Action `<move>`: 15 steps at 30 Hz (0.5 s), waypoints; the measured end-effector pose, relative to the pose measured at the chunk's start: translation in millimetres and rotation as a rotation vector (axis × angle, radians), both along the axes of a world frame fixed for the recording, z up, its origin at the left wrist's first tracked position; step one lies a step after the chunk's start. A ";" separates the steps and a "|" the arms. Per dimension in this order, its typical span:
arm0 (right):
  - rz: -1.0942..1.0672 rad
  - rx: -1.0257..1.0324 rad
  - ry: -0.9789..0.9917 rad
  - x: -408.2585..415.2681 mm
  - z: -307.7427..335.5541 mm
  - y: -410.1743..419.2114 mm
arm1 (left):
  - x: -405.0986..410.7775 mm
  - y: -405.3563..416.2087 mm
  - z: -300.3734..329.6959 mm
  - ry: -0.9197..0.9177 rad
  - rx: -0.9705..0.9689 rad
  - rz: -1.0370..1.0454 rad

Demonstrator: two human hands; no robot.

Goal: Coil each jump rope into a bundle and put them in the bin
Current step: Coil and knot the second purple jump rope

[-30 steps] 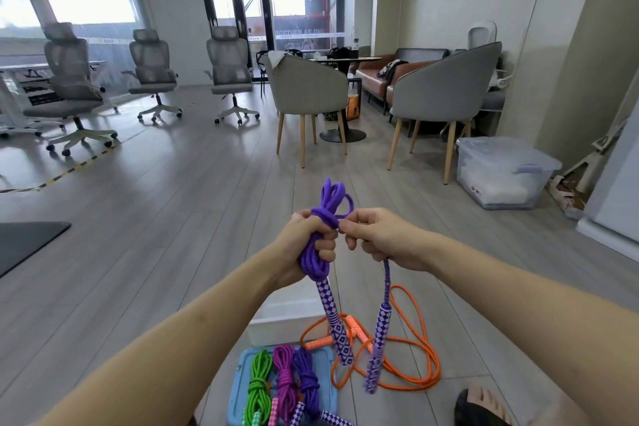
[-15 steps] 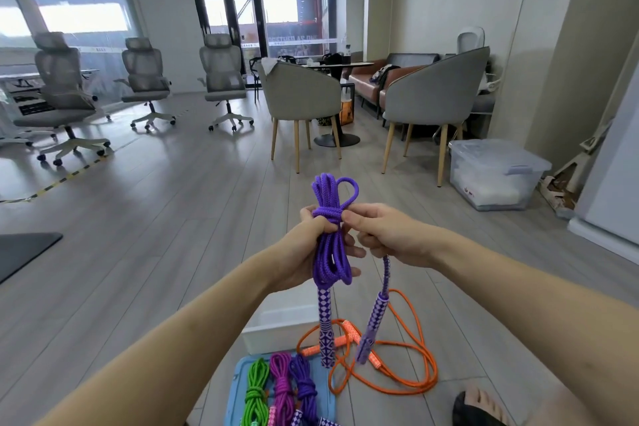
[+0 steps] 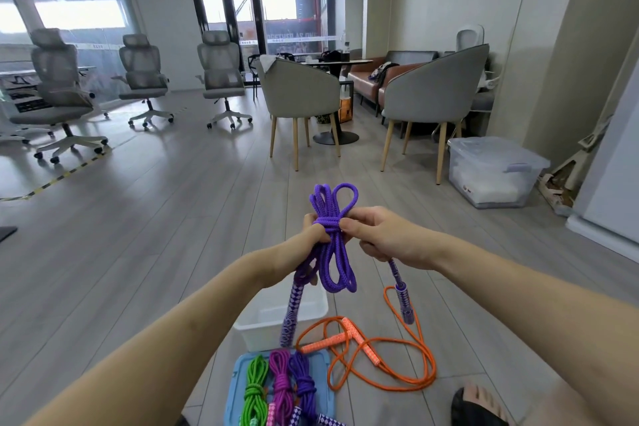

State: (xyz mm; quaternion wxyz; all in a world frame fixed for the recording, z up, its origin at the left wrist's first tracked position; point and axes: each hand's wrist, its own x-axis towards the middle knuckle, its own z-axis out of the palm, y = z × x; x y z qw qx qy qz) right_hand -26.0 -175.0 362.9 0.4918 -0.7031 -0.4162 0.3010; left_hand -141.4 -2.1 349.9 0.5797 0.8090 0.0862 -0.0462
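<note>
L hand (image 3: pixel 313 230) grips the purple rope bundle (image 3: pixel 333 245) at its wrap, R hand (image 3: pixel 383 239) pinches the tail end w/ one handle dangling below. Bundle hangs vertical btwn both hands; white bin (image 3: pixel 276 316) sits directly under, nearer L hand, so I'd guess a straight drop.

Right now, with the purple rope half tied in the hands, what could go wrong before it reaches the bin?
1. The wrap on the purple rope looks unfinished; if the right hand lets go, the coils may spring loose.
2. The two dangling handles hang close above the loose orange rope on the floor and could snag it.
3. The left hand holds many loops at once; some may slip out of the bundle.
</note>
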 end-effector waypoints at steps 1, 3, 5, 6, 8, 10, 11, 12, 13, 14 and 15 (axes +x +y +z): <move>0.012 0.013 0.010 1.1 0.0 -0.3 | 0.9 0.9 -0.6 -0.012 -0.039 0.000; 0.034 0.025 0.023 3.2 -0.3 -0.8 | 3.2 0.9 -2.0 -0.027 -0.086 0.011; 0.043 0.029 0.021 4.2 -0.1 -2.1 | 5.1 -1.0 -3.2 -0.030 -0.130 0.028; 0.044 0.031 0.016 4.4 0.3 -2.7 | 5.7 -1.5 -3.8 -0.034 -0.165 0.026; 0.036 0.025 -0.003 6.0 1.7 -3.7 | 5.3 0.6 -4.0 -0.056 -0.194 0.004; 0.024 0.020 -0.031 6.3 3.1 -5.5 | 4.4 4.7 -4.3 -0.086 -0.130 -0.021; 0.014 0.020 -0.044 5.7 3.6 -6.3 | 3.9 5.7 -4.6 -0.106 -0.090 -0.028; -0.002 0.019 -0.056 4.4 3.9 -6.7 | 3.6 5.5 -4.8 -0.123 -0.060 -0.030; -0.023 0.019 -0.068 2.1 4.0 -6.8 | 3.1 4.4 -4.6 -0.134 -0.045 -0.029; -0.049 0.022 -0.084 -0.9 4.0 -5.8 | 2.3 2.1 -4.2 -0.143 -0.045 -0.027; -0.077 0.028 -0.105 -2.8 3.4 -3.9 | 1.8 0.2 -4.6 -0.152 -0.045 -0.022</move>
